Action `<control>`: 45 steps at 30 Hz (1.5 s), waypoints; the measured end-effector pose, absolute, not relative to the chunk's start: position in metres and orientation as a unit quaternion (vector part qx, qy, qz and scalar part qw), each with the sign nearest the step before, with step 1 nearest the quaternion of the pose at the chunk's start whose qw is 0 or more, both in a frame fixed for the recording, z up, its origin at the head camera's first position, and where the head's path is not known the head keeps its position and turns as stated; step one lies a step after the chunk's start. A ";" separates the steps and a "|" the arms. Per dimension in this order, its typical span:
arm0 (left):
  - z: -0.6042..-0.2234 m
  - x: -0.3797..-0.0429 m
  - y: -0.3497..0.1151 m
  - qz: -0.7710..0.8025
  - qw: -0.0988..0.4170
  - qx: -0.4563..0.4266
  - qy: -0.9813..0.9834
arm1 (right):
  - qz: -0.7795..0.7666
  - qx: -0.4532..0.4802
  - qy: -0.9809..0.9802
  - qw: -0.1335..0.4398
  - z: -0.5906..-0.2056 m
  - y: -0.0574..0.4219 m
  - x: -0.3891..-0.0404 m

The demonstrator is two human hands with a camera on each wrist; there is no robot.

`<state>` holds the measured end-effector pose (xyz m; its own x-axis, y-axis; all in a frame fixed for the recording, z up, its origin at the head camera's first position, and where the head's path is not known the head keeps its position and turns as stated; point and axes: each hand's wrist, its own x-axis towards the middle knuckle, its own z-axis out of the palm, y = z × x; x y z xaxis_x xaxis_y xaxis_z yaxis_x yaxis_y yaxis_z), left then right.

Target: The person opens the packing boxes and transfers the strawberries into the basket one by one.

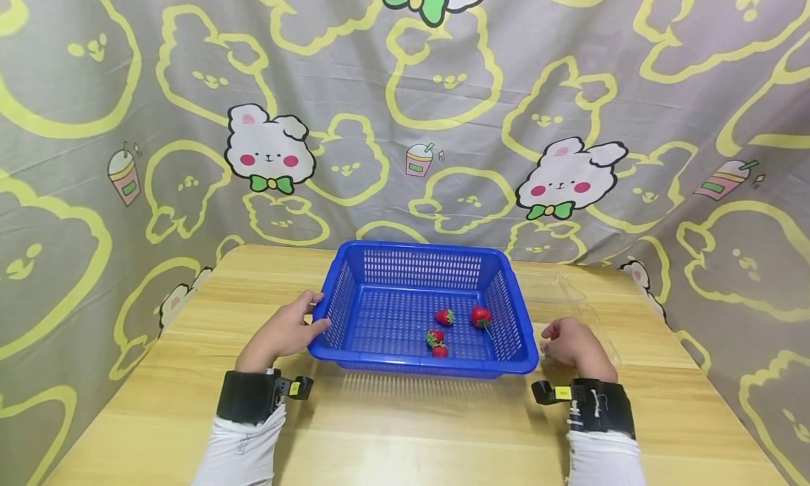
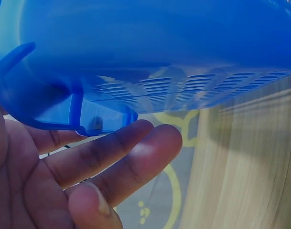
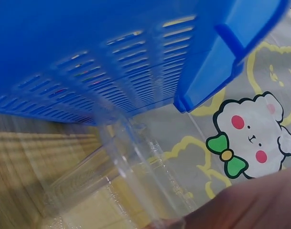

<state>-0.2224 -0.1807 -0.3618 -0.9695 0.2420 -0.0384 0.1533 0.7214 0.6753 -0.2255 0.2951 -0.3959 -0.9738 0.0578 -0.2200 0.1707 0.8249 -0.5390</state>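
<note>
A blue plastic basket point(image 1: 418, 364) with slotted walls stands on the table. Several red strawberries point(image 1: 481, 316) with green leaves lie inside, towards its right half. My left hand point(image 1: 287, 331) is at the basket's left rim, fingers extended; in the left wrist view its fingers point(image 2: 155, 148) lie close under the rim, and whether they press it I cannot tell. To the right of the basket is a clear plastic container point(image 3: 135, 167), faint in the head view. My right hand point(image 1: 572, 345) has curled fingers and pinches the container's near edge; its fingertips are mostly hidden.
The light wooden table point(image 1: 405, 430) extends in front of the basket and to both sides. A grey curtain point(image 1: 354, 71) with yellow outlines and rabbit faces hangs behind the table and along its sides.
</note>
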 end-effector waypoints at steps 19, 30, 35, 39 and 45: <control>-0.363 -0.223 -0.182 0.360 0.063 0.107 0.924 | -0.267 0.057 0.959 0.080 -0.404 0.290 -0.229; -0.364 -0.223 -0.182 0.362 0.065 0.105 0.924 | -0.264 0.060 0.961 0.063 -0.404 0.287 -0.230; -0.365 -0.224 -0.182 0.360 0.064 0.106 0.925 | -0.264 0.055 0.961 0.061 -0.404 0.286 -0.229; -0.365 -0.224 -0.182 0.360 0.062 0.106 0.925 | -0.265 0.056 0.961 0.059 -0.403 0.285 -0.228; -0.365 -0.224 -0.182 0.357 0.060 0.107 0.926 | -0.269 0.065 0.959 0.057 -0.401 0.282 -0.229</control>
